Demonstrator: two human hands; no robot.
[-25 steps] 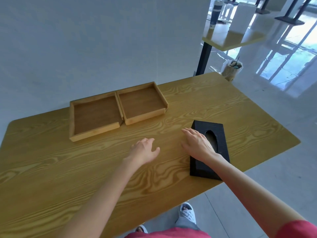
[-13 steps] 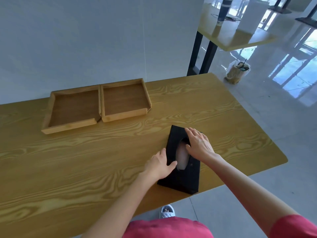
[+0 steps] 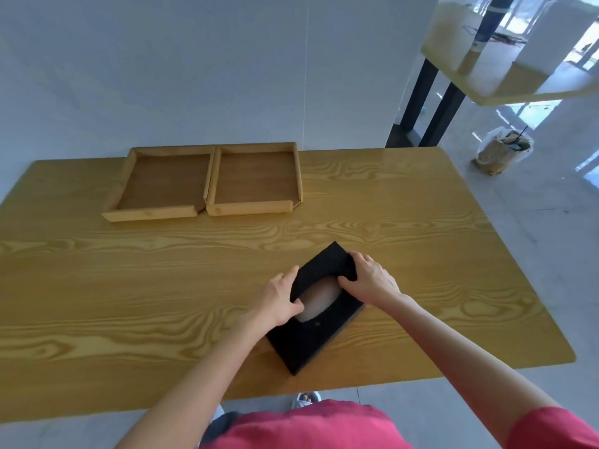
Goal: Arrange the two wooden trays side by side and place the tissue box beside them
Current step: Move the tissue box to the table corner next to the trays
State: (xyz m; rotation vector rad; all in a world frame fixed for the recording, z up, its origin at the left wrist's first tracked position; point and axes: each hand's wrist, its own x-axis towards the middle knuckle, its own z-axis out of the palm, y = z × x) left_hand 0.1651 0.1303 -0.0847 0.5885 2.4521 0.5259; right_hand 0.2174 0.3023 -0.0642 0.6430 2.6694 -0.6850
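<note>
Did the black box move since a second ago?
Yes. The box has turned slantwise on the table, judged against its near edge, with both hands gripping it.

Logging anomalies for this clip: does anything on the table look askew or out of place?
Yes. The black tissue box lies diagonally near the table's front edge, well apart from the two wooden trays, which sit flush side by side. The left hand and right hand grip its long sides.

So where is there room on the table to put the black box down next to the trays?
Bare tabletop lies right of the right tray, out to the table's edge. The strip in front of both trays is free too. The left tray touches the right one. Both hands grip the tissue box.
</note>
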